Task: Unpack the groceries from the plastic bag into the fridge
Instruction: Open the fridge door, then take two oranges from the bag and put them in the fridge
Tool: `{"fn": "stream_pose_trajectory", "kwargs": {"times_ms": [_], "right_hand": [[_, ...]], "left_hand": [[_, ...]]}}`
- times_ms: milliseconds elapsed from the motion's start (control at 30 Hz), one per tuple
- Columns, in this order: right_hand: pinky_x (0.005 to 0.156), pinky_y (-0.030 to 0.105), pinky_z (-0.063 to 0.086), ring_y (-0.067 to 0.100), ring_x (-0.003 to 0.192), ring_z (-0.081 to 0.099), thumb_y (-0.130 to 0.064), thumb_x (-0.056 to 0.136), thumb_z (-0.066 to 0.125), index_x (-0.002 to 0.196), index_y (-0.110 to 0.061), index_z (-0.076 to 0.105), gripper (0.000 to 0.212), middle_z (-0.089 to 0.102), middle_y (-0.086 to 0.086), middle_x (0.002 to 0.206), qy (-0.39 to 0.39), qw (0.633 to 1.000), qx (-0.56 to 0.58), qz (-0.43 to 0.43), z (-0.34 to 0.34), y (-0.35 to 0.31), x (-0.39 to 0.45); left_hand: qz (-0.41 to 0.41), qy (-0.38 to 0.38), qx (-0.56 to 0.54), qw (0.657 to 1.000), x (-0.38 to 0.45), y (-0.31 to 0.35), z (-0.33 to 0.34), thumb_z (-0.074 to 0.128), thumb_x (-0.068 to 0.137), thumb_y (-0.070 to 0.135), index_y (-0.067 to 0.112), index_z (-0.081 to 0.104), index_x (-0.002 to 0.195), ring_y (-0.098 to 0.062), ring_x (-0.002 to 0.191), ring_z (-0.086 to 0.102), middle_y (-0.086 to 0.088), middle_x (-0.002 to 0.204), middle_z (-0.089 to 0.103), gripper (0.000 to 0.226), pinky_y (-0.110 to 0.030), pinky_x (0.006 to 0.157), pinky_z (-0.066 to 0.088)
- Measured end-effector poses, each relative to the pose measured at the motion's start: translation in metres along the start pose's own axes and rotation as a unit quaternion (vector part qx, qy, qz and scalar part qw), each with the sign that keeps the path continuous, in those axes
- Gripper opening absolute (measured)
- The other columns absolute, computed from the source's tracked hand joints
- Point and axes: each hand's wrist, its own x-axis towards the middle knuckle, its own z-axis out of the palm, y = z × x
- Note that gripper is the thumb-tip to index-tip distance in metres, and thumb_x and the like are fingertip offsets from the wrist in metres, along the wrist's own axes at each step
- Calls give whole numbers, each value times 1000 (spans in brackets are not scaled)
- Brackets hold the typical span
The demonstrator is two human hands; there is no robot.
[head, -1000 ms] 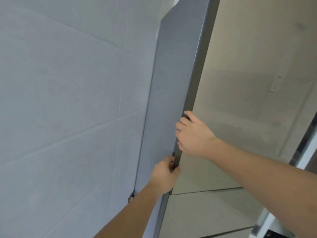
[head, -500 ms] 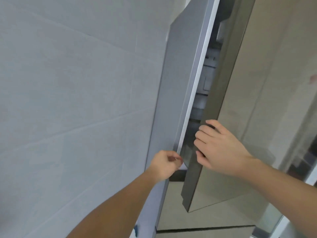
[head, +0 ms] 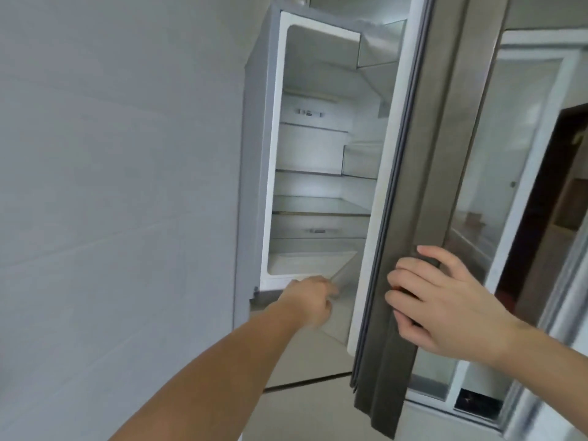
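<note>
Curled around the free edge of the tall grey metal fridge door (head: 410,218), the right hand (head: 445,307) holds it with fingers wrapped over the inner side and thumb on the outer face. To the left of that door, the left hand (head: 310,300) hangs loosely half-closed at the fridge's lower front lip, holding nothing; motion blur hides whether it touches the lip.

From the head camera, the only view, the white-lined upright fridge (head: 270,160) stands just left of the door, against the pale grey tiled wall (head: 111,186). Its clear glass shelves (head: 318,206) look bare, as do the transparent bins on the door's inner side. The fridge's long axis runs vertically and its opening faces the person; the door stands partly swung out, its edge pointing toward the camera.

Judging by this, the task is at its very start: the fridge is being opened, nothing is stored yet, and the plastic bag of groceries is nowhere in view, so all unpacking remains.
</note>
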Motion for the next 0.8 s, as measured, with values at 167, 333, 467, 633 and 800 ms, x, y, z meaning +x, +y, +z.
{"fn": "stream_pose_trajectory", "kwargs": {"times_ms": [167, 333, 467, 633, 800], "right_hand": [[110, 46, 30, 20, 107, 54, -25, 78, 57, 81, -23, 68, 11, 64, -1, 94, -43, 998, -7, 48, -38, 22, -78], [110, 47, 31, 21, 105, 54, -24, 79, 54, 80, -21, 68, 15, 64, -2, 93, -95, 986, -45, 126, -72, 50, -157], [108, 44, 31, 23, 96, 56, -26, 79, 48, 71, -18, 66, 22, 60, -2, 84, -141, 960, -66, 232, -86, 70, -204], [84, 33, 36, 20, 76, 57, -34, 78, 44, 72, -24, 62, 21, 53, -6, 79, -207, 903, -13, 375, -88, 79, -234], [72, 29, 44, 15, 87, 62, -36, 82, 44, 94, -27, 67, 28, 61, -11, 91, -254, 878, 53, 402, -43, 80, -248]], "left_hand": [[61, -23, 67, 996, 4, 61, -2, 49, 92, 34, 27, 59, 127, -23, 117, 49, -2, 130, 52, 37, -33, 106, 32], [126, -82, 73, 986, 13, 118, 3, 55, 89, 30, 33, 58, 127, -20, 124, 49, 6, 136, 52, 38, -29, 103, 36], [195, -67, 71, 976, 29, 157, 13, 51, 92, 22, 36, 57, 124, -18, 121, 50, 4, 131, 56, 36, -31, 102, 38], [248, -52, 69, 965, 74, 209, 37, 43, 98, 21, 29, 57, 129, -20, 114, 57, 3, 126, 61, 36, -37, 100, 43], [267, -21, 40, 963, 134, 236, 66, 40, 100, 25, 30, 58, 126, -16, 114, 57, 7, 125, 62, 32, -39, 101, 42]]}}
